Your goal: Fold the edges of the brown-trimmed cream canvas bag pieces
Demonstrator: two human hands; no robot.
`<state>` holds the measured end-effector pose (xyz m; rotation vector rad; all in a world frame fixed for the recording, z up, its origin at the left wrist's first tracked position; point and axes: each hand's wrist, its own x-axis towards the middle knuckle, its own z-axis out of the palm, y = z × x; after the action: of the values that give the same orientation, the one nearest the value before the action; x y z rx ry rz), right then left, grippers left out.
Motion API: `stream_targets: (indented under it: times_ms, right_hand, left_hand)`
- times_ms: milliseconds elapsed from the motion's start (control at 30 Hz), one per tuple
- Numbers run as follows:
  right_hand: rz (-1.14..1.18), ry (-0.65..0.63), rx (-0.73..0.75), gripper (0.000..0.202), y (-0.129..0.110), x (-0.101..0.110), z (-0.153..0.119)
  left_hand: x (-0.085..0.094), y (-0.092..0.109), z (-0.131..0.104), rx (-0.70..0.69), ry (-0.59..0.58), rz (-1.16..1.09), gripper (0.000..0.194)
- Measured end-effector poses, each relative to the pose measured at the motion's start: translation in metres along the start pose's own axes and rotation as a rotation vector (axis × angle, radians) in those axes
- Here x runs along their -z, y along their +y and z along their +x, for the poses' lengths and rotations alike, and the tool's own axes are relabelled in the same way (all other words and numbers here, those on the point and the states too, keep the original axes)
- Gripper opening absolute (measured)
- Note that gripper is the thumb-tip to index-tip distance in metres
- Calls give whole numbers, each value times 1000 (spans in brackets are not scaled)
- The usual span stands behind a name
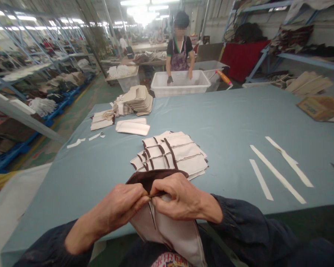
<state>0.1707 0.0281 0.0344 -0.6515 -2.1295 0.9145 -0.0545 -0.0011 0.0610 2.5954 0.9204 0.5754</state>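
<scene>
A sewn fabric piece (180, 233), off-white with a dark brown edge, hangs over the near table edge toward my lap. My left hand (119, 204) pinches it at the seam by the brown edge. Right beside it, my right hand (178, 196) pinches the same seam, the fingertips of both hands almost touching. What exactly lies between the fingertips is too small to see. Just beyond my hands, a fanned stack of similar off-white pieces with brown edges (183, 152) lies on the blue-green table (225, 148).
White strips (277, 174) lie at right, near a cardboard box (320, 107). At the back left stand stacked beige pieces (139, 98) and flat white panels (132, 127). Across the table, a person (180, 52) reaches into a white bin (180, 83).
</scene>
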Motion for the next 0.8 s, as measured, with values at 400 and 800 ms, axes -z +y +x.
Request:
stream_targets:
  times_ms: [400, 800]
  right_hand:
    - [-133, -188, 80, 7, -13, 11, -11]
    - [631, -292, -142, 42, -4, 8, -10]
  left_hand:
    - [0, 24, 7, 82, -114, 102, 38]
    - [-18, 57, 4, 351, 129, -531, 39]
